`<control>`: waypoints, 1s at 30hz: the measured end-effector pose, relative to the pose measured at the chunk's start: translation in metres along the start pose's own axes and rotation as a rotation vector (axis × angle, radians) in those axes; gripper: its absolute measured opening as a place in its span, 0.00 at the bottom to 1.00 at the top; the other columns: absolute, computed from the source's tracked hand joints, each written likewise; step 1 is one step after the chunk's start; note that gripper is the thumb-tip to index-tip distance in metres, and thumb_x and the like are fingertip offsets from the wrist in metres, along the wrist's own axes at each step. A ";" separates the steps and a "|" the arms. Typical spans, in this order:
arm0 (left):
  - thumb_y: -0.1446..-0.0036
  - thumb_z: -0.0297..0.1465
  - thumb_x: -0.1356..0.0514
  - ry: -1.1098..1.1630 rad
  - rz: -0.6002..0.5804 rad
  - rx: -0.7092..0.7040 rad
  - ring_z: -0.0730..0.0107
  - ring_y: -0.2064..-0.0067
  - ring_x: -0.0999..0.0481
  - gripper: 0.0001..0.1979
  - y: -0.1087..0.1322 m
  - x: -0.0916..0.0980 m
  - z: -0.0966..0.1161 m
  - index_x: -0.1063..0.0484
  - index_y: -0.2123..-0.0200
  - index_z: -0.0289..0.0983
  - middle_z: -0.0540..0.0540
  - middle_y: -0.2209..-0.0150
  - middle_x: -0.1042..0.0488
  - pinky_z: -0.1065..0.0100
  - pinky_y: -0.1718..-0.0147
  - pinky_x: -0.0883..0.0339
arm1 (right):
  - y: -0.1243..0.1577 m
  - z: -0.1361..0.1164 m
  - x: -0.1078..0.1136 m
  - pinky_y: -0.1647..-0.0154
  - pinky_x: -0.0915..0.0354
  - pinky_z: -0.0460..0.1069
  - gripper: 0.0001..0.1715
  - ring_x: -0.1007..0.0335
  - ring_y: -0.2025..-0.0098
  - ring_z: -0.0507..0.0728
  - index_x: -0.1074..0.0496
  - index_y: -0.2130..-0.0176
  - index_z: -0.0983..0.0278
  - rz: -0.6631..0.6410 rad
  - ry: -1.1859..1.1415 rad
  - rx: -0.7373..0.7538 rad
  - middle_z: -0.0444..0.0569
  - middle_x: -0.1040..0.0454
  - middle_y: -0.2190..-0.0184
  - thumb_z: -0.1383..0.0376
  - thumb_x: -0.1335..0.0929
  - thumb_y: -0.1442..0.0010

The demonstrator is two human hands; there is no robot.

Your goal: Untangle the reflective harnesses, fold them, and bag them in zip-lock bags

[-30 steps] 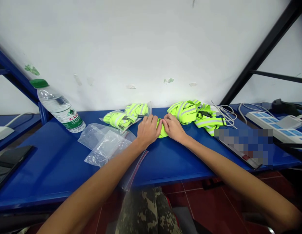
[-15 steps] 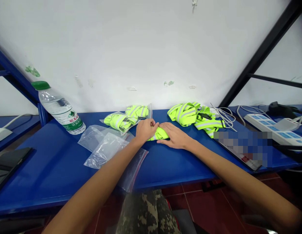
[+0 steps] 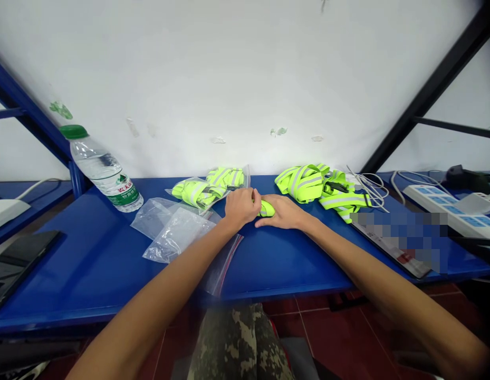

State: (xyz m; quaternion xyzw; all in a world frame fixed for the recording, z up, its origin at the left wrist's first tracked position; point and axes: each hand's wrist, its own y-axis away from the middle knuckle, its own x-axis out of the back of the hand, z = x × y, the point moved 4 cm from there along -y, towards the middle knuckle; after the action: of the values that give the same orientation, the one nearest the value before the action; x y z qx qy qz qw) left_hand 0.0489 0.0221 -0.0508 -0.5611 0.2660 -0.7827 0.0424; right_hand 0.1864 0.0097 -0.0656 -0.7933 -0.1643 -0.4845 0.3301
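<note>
A neon reflective strap [image 3: 267,209] sits in the closed grip of the left hand [image 3: 241,207] and right hand [image 3: 280,212].

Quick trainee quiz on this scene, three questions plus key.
1. True or false: the left hand and the right hand are both on the rolled neon-yellow reflective strap.

2. Which item sits at the far right of the blue table?
A. plastic water bottle
B. white power strip
C. roll of tape

3. Fill in the blank: the clear zip bags lie to the person's ____ of the hands.

Key: 1 true; 2 B; 3 left.
</note>
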 end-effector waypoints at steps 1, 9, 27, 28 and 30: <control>0.34 0.36 0.54 0.004 -0.003 0.004 0.58 0.64 0.22 0.21 -0.002 0.000 -0.001 0.24 0.68 0.36 0.40 0.66 0.21 0.62 0.64 0.38 | 0.000 0.000 -0.001 0.43 0.37 0.59 0.40 0.33 0.41 0.70 0.31 0.44 0.67 0.021 -0.008 0.034 0.61 0.29 0.42 0.45 0.27 0.47; 0.41 0.33 0.48 0.226 -0.104 0.131 0.61 0.64 0.24 0.10 -0.035 -0.005 -0.014 0.27 0.69 0.40 0.46 0.68 0.21 0.65 0.67 0.40 | -0.008 0.002 -0.002 0.60 0.36 0.50 0.17 0.23 0.60 0.61 0.24 0.57 0.64 0.092 -0.027 -0.100 0.51 0.20 0.60 0.54 0.30 0.40; 0.77 0.34 0.25 -0.011 -1.065 -0.072 0.70 0.79 0.32 0.29 -0.001 0.045 -0.019 0.34 0.68 0.43 0.59 0.80 0.30 0.70 0.79 0.46 | -0.003 0.009 0.005 0.59 0.37 0.50 0.17 0.25 0.57 0.61 0.25 0.53 0.64 0.119 0.114 -0.081 0.53 0.21 0.57 0.57 0.34 0.36; 0.76 0.31 0.25 0.015 -1.057 -0.032 0.69 0.80 0.32 0.28 0.001 0.039 -0.022 0.34 0.69 0.43 0.59 0.82 0.31 0.70 0.80 0.46 | -0.003 0.010 0.004 0.58 0.37 0.50 0.17 0.25 0.56 0.61 0.25 0.52 0.64 0.124 0.116 -0.080 0.53 0.21 0.57 0.57 0.34 0.36; 0.72 0.28 0.27 0.098 -1.017 -0.004 0.69 0.81 0.31 0.24 0.001 0.028 -0.025 0.35 0.71 0.42 0.59 0.82 0.31 0.70 0.80 0.46 | -0.001 0.014 0.003 0.57 0.36 0.50 0.19 0.25 0.56 0.61 0.25 0.51 0.63 0.131 0.117 -0.085 0.53 0.21 0.56 0.56 0.34 0.36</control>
State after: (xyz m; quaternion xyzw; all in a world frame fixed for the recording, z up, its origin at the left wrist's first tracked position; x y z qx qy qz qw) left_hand 0.0157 0.0198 -0.0328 -0.5825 -0.0376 -0.7291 -0.3574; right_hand 0.1966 0.0194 -0.0666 -0.7858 -0.0718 -0.5140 0.3362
